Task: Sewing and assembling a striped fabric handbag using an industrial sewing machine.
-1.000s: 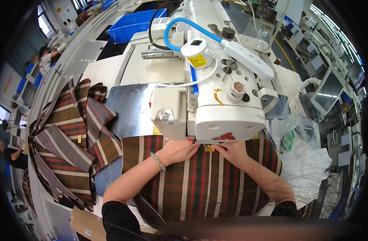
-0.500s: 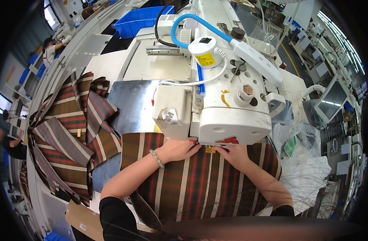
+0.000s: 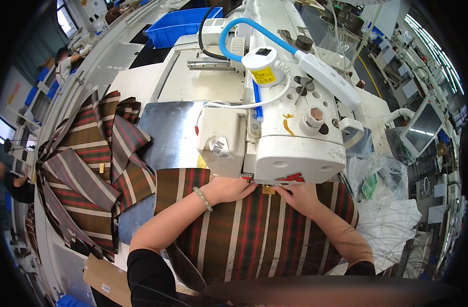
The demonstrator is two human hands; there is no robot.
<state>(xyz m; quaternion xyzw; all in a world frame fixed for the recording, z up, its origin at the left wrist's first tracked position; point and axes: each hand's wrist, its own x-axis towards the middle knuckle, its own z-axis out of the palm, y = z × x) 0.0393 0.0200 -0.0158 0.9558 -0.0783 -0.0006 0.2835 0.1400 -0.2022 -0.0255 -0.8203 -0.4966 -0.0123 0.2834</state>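
Striped cloth (image 3: 249,240) in brown, red, grey and white lies spread beneath the head of a white sewing machine (image 3: 300,158). My left hand (image 3: 233,189), with a beaded bracelet (image 3: 202,198) at the wrist, rests flat on the cloth, thumb stretched toward the needle area. On the other side my right hand (image 3: 299,197) lies on the same cloth, its thumb reaching a small gold-coloured piece (image 3: 268,190). The machine head hides the tips of several fingers and the needle. Both hands appear open, pressing the cloth down.
More of the striped cloth (image 3: 80,179) is heaped at the left beside a metal plate (image 3: 167,133). A blue bin (image 3: 180,25) stands at the back. Clear plastic bags (image 3: 377,179) and a screen (image 3: 423,125) are on the right. A cardboard piece (image 3: 107,279) sits at lower left.
The whole view has shifted very slightly. Both hands keep their places on the cloth by the machine head, with no clear movement of the cloth.
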